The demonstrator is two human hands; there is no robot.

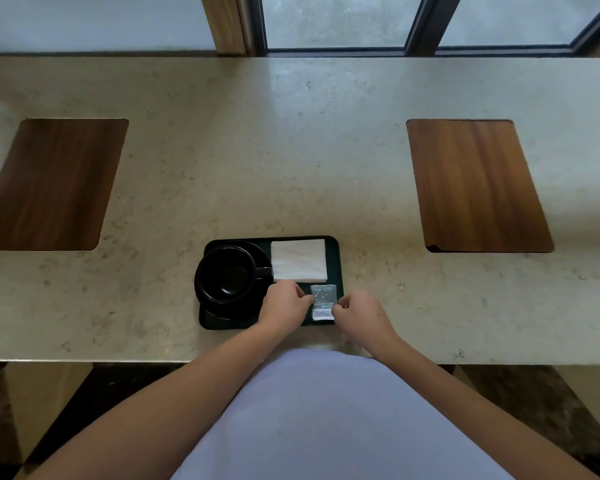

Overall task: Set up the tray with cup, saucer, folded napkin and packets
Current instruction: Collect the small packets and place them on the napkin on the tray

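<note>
The left hand (284, 304) covers the near middle of the tray (336, 268) and the near right rim of the saucer (262, 252), whose centre lies hidden under the cup (227, 273). Fingertips of both hands overlap the side edges of the packet (323, 301), so the grip itself cannot be made out, and the right hand (361, 315) hides the tray's near right corner. The packet's print is too small to read. The left wooden inset (49, 181) is cut off by the picture's edge.

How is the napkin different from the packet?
The napkin is plain white and larger; the packet is smaller, greyish and printed. The napkin lies untouched at the far side; the packet lies nearer, with the left hand and right hand at its edges. Both lie flat on the tray.
</note>
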